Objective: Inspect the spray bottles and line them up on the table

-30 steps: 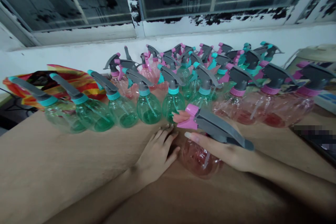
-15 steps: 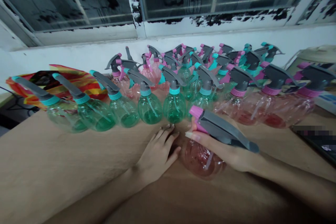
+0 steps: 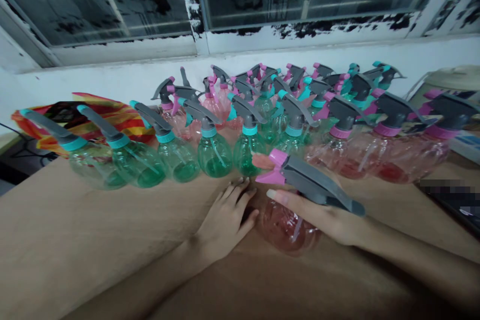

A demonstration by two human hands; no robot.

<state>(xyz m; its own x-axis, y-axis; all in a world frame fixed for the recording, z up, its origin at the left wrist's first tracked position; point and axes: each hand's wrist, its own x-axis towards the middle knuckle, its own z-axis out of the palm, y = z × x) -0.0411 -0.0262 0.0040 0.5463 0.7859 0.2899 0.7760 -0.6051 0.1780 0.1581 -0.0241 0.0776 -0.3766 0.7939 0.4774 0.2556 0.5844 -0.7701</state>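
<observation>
A pink spray bottle [image 3: 285,225] with a grey head and pink trigger stands on the brown table [image 3: 93,240] in front of me. My right hand [image 3: 318,212] is wrapped round its neck, forefinger stretched over the pink trigger. My left hand [image 3: 225,222] lies flat on the table with fingers spread, its thumb touching the bottle's left side. Behind it runs a row of green spray bottles [image 3: 213,152] with teal collars, and to the right pink spray bottles [image 3: 390,152].
Several more pink and green bottles crowd the back by the white wall [image 3: 112,77] under dark windows. A red and yellow striped bag [image 3: 112,117] lies at the left. A beige object [image 3: 450,80] sits at far right.
The pink trigger, squeezed in half a second ago, has sprung back out, with the forefinger extended over it again. My left hand has stayed put.
</observation>
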